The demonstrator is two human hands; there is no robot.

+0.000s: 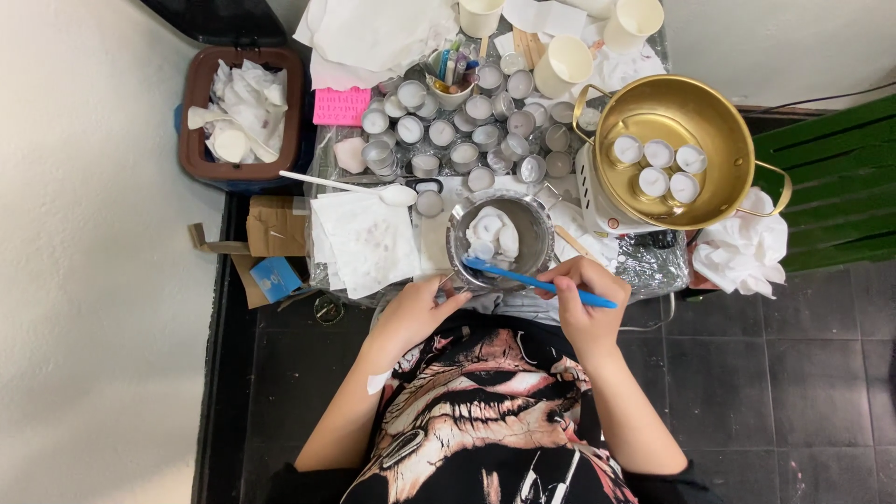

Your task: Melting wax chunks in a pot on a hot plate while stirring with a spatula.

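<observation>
Right hand — fingers curled shut round a blue spatula, lower centre of the frame; the blade end reaches into the steel pot.

Left hand — fingers bent, tips touching the pot's near rim at lower left; nothing held inside the hand that can be seen.

Steel pot, centre of frame: holds lumps of white wax.

Brass pan, upper right, on a white burner: five small cups with white filling.

Small metal tins, upper centre: many, packed close together, some with white filling.

Bowl of pens, top centre, among the tins.

Cream paper cups, top centre to right: whether they hold anything cannot be told.

Brown bin, upper left: crumpled white tissue.

Pink rectangular pad, just right of the bin.

Blue square packet on torn cardboard, left of centre.

White paper towels, beside the pot's left; a white spoon above them.
</observation>
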